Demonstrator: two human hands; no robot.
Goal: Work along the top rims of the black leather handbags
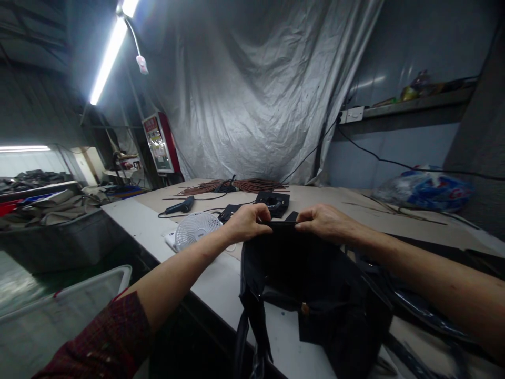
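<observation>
Both the left hand (248, 221) and right hand (324, 221) pinch the top edge of a black bag (311, 284), holding it taut and upright above the worktable (142, 221), beside a small white fan (193, 230).

Dim room, glare from tube light (108, 58) top left, edges warped, fg dark.

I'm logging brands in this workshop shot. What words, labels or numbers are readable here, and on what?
No text reads clearly.
Red-framed board: rows of print, too small and blurred to read.
Blue and white plastic bag: printed marks, blurred, unreadable.
White fan: no label to be seen.
Black bag, pinched at its top edge by left hand and right hand: no lettering shows.
</observation>
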